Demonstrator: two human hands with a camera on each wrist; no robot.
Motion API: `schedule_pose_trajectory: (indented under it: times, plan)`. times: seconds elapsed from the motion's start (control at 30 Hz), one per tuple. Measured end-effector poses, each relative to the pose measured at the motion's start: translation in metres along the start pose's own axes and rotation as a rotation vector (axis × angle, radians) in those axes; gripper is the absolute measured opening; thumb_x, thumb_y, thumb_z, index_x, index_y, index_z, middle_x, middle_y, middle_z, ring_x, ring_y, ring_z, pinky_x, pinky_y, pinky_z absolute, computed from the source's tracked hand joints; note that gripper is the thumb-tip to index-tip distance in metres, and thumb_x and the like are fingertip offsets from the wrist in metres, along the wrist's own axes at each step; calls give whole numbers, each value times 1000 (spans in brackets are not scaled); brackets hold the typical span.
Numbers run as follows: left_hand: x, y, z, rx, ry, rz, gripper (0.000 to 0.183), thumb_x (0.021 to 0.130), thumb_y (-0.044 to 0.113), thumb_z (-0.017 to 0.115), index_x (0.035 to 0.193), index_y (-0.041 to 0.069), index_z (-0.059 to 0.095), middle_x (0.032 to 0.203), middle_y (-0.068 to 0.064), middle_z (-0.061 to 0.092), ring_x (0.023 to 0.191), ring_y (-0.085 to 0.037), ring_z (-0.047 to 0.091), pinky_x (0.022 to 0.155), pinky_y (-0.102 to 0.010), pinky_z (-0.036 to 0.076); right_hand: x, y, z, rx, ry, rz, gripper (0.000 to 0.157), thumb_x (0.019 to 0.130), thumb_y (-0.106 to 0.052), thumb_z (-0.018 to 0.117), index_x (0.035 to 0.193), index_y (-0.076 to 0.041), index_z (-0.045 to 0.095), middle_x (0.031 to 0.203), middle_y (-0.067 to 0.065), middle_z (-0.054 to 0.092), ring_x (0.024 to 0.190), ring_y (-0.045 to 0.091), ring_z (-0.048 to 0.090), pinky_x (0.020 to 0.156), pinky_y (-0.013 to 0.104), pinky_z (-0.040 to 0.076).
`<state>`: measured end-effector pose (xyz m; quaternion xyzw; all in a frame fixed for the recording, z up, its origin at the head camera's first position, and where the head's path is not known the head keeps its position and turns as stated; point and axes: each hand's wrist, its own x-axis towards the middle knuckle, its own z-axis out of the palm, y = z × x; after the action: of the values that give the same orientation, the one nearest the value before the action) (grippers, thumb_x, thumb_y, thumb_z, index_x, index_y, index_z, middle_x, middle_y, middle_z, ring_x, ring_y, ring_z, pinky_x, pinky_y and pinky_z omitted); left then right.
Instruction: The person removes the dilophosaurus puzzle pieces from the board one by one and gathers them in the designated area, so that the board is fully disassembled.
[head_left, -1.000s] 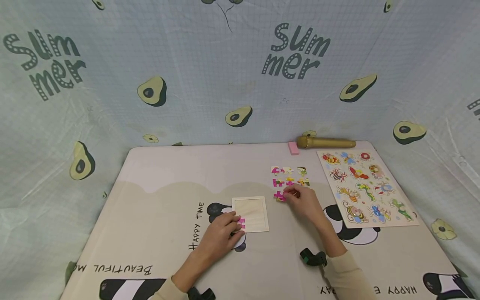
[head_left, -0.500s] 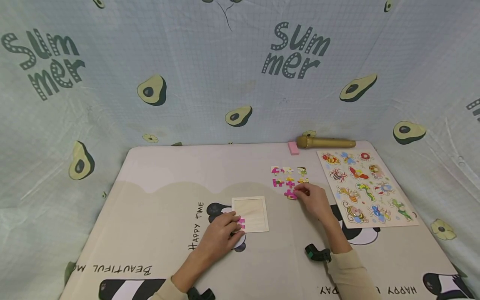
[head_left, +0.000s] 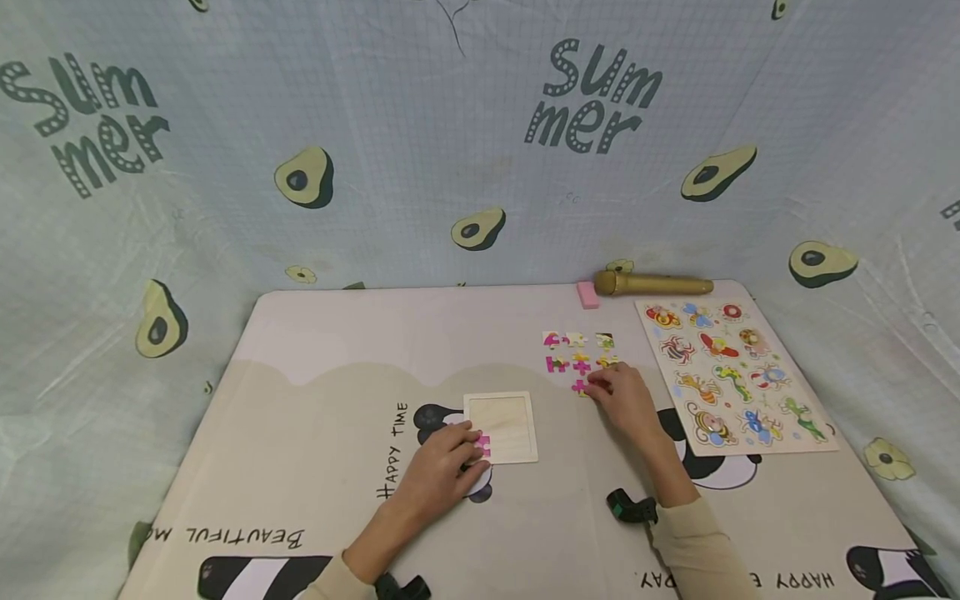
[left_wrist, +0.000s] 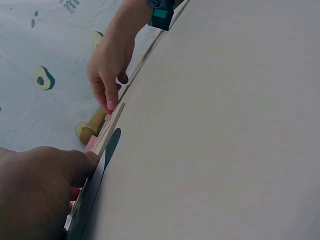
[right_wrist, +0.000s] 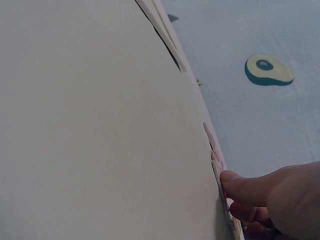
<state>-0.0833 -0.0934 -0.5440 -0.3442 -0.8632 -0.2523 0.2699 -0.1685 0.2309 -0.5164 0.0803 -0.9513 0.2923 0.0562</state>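
A square wooden puzzle tray (head_left: pixel 512 425) lies near the middle of the table. My left hand (head_left: pixel 444 467) grips its left side, fingers over the rim beside a pink puzzle piece (head_left: pixel 484 446) in the tray; in the left wrist view the thumb lies along the tray's edge. Further right, my right hand (head_left: pixel 624 404) pinches a pink puzzle piece (head_left: pixel 579 387) at its right edge, low over or on the table. Behind it, several loose pieces, such as a pink one (head_left: pixel 557 364), lie in rough rows. Some pieces are partly hidden by the right fingers.
A board of insect pictures (head_left: pixel 738 383) lies at the right. At the back edge are a gold microphone-shaped object (head_left: pixel 652 284) and a pink block (head_left: pixel 588 295). Printed cloth (head_left: pixel 375 167) hangs behind the table (head_left: pixel 315 450).
My right hand has moved right along the front row with the pinched puzzle piece, then slightly back left. The left hand stays in place on the tray.
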Motion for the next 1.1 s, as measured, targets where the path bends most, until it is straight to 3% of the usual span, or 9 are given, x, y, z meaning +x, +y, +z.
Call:
schedule_pose_trajectory:
  times: [0.33, 0.6, 0.73, 0.87, 1.1]
  plan:
    - [0, 1, -1, -11, -17, -22, 15, 76, 19, 86, 79, 12, 73, 104, -7, 70, 109, -27, 69, 98, -39, 56, -2, -10, -4, 2, 0, 23, 28, 94, -17, 69, 114, 3, 71, 101, 17, 63, 94, 30, 56, 82, 42, 46]
    - [1, 1, -4, -31, -48, -70, 25, 77, 22, 87, 93, 10, 71, 111, -8, 66, 104, -21, 66, 93, -34, 57, -1, -43, -3, 12, -14, 7, 33, 92, -22, 72, 114, 3, 71, 98, 13, 62, 90, 27, 54, 79, 40, 47]
    - [1, 2, -7, -23, -67, -124, 39, 77, 25, 87, 106, 7, 69, 122, -14, 64, 113, -26, 65, 96, -37, 57, -3, -64, 5, 21, -58, -17, 34, 92, -24, 72, 116, 0, 71, 103, 12, 65, 91, 25, 58, 81, 41, 53]
    - [2, 3, -8, 22, -82, -180, 54, 77, 32, 86, 119, 4, 67, 132, -19, 61, 126, -36, 60, 107, -47, 50, -8, -85, 16, 41, -107, -44, 35, 92, -26, 73, 118, -3, 71, 104, 9, 66, 90, 20, 60, 78, 35, 56]
    - [0, 2, -8, 108, -109, -231, 70, 76, 42, 80, 127, -4, 63, 135, -24, 60, 130, -41, 57, 111, -54, 45, -17, -113, 37, 54, -166, -125, 32, 90, -26, 75, 114, -4, 72, 96, 4, 63, 80, 11, 54, 68, 24, 49]
